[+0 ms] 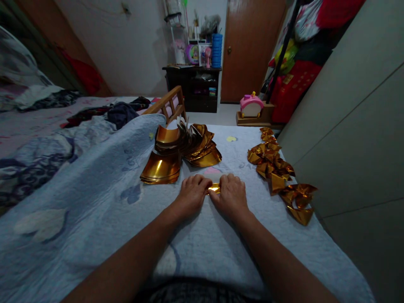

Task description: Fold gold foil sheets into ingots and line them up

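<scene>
Both hands rest on a pale blue quilt (94, 198) with a small piece of gold foil paper (215, 188) between them. My left hand (193, 191) has its fingers curled down onto the paper's left side. My right hand (232, 193) presses on the right side, its fingers also curled. Most of the paper is hidden under the fingers. Just beyond the hands lies a stack of curved gold foil sheets (176, 153). To the right runs a row of several folded gold paper pieces (277, 172).
A grey wardrobe panel (353, 139) rises close on the right. Rumpled bedding and dark clothes (123, 111) lie at the left. A wooden bed rail (168, 103), a dark shelf with clutter (197, 84), a brown door (249, 46) and a pink toy (251, 105) stand beyond.
</scene>
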Available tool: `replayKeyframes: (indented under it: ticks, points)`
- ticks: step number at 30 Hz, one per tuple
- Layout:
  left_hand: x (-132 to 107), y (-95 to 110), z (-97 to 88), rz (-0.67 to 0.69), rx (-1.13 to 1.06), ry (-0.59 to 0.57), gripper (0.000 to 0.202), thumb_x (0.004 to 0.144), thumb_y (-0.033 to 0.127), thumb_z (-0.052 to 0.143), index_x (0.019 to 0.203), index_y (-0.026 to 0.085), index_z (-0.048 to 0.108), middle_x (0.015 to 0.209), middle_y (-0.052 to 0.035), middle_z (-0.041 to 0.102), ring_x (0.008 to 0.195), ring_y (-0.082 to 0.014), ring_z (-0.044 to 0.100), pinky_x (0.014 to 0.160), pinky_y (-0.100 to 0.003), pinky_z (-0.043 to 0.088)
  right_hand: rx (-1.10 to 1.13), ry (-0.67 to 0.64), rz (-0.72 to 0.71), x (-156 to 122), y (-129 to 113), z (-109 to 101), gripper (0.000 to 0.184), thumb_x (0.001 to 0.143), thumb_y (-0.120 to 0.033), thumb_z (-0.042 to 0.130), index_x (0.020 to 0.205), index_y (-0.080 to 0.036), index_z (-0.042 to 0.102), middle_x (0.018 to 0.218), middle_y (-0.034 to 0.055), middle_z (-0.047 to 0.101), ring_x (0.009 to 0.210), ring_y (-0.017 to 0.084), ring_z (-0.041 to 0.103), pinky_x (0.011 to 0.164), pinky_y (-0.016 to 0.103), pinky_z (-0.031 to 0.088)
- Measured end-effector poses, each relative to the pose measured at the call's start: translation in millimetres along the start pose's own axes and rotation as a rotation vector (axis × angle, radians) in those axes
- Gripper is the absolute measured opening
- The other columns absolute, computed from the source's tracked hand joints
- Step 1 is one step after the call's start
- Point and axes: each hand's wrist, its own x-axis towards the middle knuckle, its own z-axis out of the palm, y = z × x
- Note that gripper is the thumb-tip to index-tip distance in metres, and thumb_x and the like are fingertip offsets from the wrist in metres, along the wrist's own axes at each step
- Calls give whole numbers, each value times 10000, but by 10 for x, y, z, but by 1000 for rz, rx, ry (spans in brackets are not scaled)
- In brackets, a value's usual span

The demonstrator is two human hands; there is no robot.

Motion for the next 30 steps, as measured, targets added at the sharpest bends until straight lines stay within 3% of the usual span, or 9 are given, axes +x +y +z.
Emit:
replayKeyframes:
  ticks: [8,13,18,25,30]
  points:
    - [-29,-49,1,38,-44,5,243,1008,263,473,1217,277,596,1159,-54,575,1070,-248,496,954,-418,378,1,-53,36,9,133,-53,459,932,-609,542,1050,-170,602,1055,130,611,1008,314,536,814,405,364]
    - [-25,-43,-9,36,-22,-12,272,1001,216,457,1226,281,597,1161,-56,577,1072,-250,488,946,-421,375,1,-61,99,-11,343,-97,496,854,-569,684,1164,-193,590,1114,132,587,1049,331,529,814,401,361]
    - [-33,-52,-4,20,-45,-11,272,1012,238,435,1221,289,601,1170,-53,575,1057,-253,485,944,-430,377,-14,-43,133,-4,560,-96,579,838,-549,708,1274,-201,554,1142,142,569,1074,346,519,818,399,348]
    - [-36,-63,10,21,-43,5,285,995,217,455,1215,278,624,1164,-64,585,1061,-257,491,959,-443,378,46,15,104,2,712,-63,385,828,-442,718,1089,-190,590,1076,114,581,1009,311,504,791,371,329]
    - [-28,-32,-16,30,-22,16,281,972,187,493,1191,271,647,1131,-64,602,1034,-258,503,936,-444,391,272,193,-59,17,568,-89,76,865,-212,610,939,-203,598,985,80,584,980,267,498,848,368,354]
